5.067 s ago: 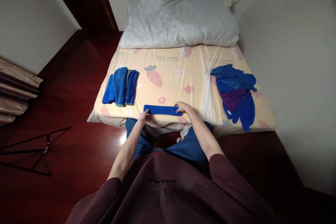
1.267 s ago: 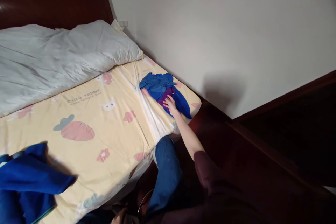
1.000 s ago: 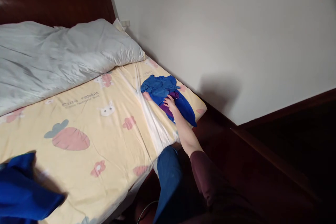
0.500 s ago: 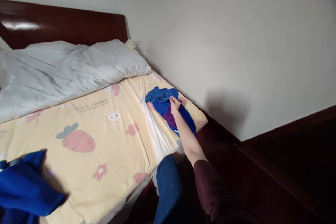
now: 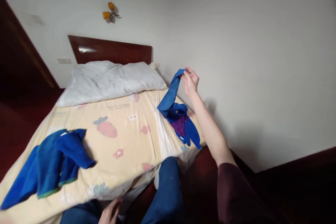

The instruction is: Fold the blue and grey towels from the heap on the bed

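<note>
My right hand [image 5: 190,79] pinches one end of a blue piece of clothing [image 5: 172,92] and holds it up above the bed's right side. The cloth hangs down in a narrow, folded strip, its lower end over a small heap of blue clothes [image 5: 193,133] with a purple piece [image 5: 180,126] among them. Whether the strip is joined to the heap I cannot tell. Low at the bottom edge is my left hand [image 5: 110,212], partly cut off, fingers loosely apart with nothing visible in them, beside my leg. A blue jacket-like garment [image 5: 48,162] with green hems lies spread at the bed's left.
The bed carries a yellow patterned sheet [image 5: 131,131] and a long grey-white pillow [image 5: 112,80] against the dark wooden headboard [image 5: 118,51]. A wall [image 5: 252,59] stands close on the right. My bent legs [image 5: 168,189] are at the bed's front edge.
My right hand has risen from the heap, lifting the blue cloth with it. My left hand has come into view at the bottom. The view has shifted left and takes in more of the bed.
</note>
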{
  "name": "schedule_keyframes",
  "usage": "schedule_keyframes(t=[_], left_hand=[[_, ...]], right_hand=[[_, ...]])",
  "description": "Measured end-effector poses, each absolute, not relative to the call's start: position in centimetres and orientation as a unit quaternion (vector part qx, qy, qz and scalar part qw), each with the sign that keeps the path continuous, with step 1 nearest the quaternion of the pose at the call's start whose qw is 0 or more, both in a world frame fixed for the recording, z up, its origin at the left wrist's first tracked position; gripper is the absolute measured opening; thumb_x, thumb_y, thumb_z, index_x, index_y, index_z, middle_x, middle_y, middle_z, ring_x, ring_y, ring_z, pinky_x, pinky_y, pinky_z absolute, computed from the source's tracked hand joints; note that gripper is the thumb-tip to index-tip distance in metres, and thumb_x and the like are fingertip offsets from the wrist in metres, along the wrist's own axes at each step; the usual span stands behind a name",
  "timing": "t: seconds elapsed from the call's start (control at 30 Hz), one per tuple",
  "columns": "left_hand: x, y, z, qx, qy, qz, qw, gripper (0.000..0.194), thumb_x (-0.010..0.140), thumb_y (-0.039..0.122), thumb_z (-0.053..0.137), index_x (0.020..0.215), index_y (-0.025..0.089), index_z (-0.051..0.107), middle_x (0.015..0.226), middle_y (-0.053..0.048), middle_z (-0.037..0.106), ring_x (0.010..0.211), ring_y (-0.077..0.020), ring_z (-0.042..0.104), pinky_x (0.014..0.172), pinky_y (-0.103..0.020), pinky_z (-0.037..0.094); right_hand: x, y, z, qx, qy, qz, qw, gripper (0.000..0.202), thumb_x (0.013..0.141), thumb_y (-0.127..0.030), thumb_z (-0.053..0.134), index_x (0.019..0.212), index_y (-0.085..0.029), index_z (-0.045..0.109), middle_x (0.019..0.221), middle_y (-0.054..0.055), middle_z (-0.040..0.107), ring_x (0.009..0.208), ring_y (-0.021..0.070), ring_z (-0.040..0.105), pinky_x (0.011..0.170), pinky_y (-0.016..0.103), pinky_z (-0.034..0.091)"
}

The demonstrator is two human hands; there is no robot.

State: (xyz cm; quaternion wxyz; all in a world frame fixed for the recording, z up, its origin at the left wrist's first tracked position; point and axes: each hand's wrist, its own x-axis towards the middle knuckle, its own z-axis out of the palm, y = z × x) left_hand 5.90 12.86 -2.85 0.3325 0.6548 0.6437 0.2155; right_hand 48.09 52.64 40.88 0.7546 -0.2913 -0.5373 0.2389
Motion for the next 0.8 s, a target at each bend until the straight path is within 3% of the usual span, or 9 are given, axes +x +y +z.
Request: schedule_keyframes(t=[0.03, 0.17, 0.27, 0.37, 0.5, 0.6, 0.7, 0.8], left_hand=[[5.9, 13.3, -1.8, 0.636, 0.636, 0.259, 0.353, 0.039, 0.090, 0.070, 0.044, 0.094, 0.047, 0.075, 0.104, 0.008, 0.080, 0.105, -0.0329, 0.076, 0.099, -0.048, 0.063], [6.7, 14.6, 5.8, 0.592, 0.612, 0.387, 0.354, 0.049, 0.096, 0.061, 0.048, 0.111, 0.023, 0.074, 0.110, -0.009, 0.079, 0.102, -0.0299, 0.075, 0.099, -0.046, 0.060], [8.5, 16.1, 11.9, 0.591, 0.553, 0.496, 0.313, 0.042, 0.101, 0.051, 0.052, 0.121, 0.018, 0.067, 0.118, -0.013, 0.074, 0.103, -0.0240, 0.073, 0.096, -0.041, 0.061], [10.6, 18.4, 15.6, 0.617, 0.472, 0.574, 0.259, 0.050, 0.100, 0.048, 0.061, 0.140, 0.019, 0.056, 0.139, -0.017, 0.063, 0.123, -0.0258, 0.066, 0.100, -0.043, 0.060], [13.2, 20.9, 17.8, 0.679, 0.415, 0.576, 0.188, 0.081, 0.089, 0.052, 0.077, 0.156, 0.025, 0.040, 0.154, -0.018, 0.050, 0.144, -0.0329, 0.050, 0.114, -0.054, 0.051], [15.1, 21.9, 18.3, 0.673, 0.419, 0.588, 0.162, 0.090, 0.089, 0.053, 0.078, 0.160, 0.024, 0.032, 0.157, -0.019, 0.045, 0.149, -0.0347, 0.044, 0.122, -0.058, 0.041], [16.4, 22.6, 18.0, 0.631, 0.442, 0.620, 0.148, 0.088, 0.089, 0.051, 0.076, 0.158, 0.019, 0.031, 0.154, -0.021, 0.047, 0.145, -0.0347, 0.047, 0.120, -0.056, 0.043], [16.4, 22.8, 16.8, 0.578, 0.491, 0.637, 0.134, 0.064, 0.090, 0.044, 0.072, 0.142, 0.015, 0.048, 0.134, -0.019, 0.060, 0.125, -0.0321, 0.062, 0.107, -0.051, 0.053]], right_hand=[[47.3, 51.7, 42.1, -0.282, -0.556, 0.234, 0.746, 0.040, 0.090, -0.049, 0.076, 0.118, -0.020, 0.072, 0.115, 0.008, 0.074, 0.116, 0.0215, 0.071, 0.099, 0.042, 0.060], [43.5, 47.8, 44.1, -0.254, -0.608, 0.241, 0.713, 0.034, 0.093, -0.045, 0.074, 0.112, -0.017, 0.074, 0.110, 0.009, 0.075, 0.112, 0.0222, 0.074, 0.096, 0.046, 0.061], [40.2, 44.9, 42.6, -0.250, -0.610, 0.274, 0.700, 0.028, 0.087, -0.038, 0.083, 0.103, -0.016, 0.077, 0.102, 0.008, 0.077, 0.103, 0.0220, 0.076, 0.096, 0.048, 0.062], [37.0, 41.9, 39.5, -0.266, -0.591, 0.324, 0.690, 0.024, 0.078, -0.032, 0.091, 0.094, -0.018, 0.079, 0.090, 0.005, 0.078, 0.088, 0.0202, 0.078, 0.095, 0.048, 0.064], [33.1, 37.4, 35.6, -0.278, -0.585, 0.405, 0.645, 0.025, 0.075, -0.033, 0.092, 0.093, -0.021, 0.079, 0.089, 0.003, 0.078, 0.085, 0.0191, 0.079, 0.091, 0.044, 0.067], [30.5, 33.3, 33.1, -0.282, -0.588, 0.462, 0.601, 0.028, 0.076, -0.036, 0.091, 0.095, -0.020, 0.078, 0.092, 0.004, 0.079, 0.089, 0.0200, 0.079, 0.092, 0.043, 0.066], [28.2, 29.0, 30.5, -0.294, -0.585, 0.514, 0.553, 0.031, 0.076, -0.040, 0.091, 0.097, -0.020, 0.079, 0.098, 0.006, 0.080, 0.090, 0.0208, 0.079, 0.092, 0.043, 0.067], [26.4, 25.2, 27.4, -0.309, -0.592, 0.546, 0.505, 0.031, 0.079, -0.043, 0.089, 0.100, -0.022, 0.081, 0.106, 0.007, 0.078, 0.093, 0.0207, 0.078, 0.092, 0.041, 0.067]])
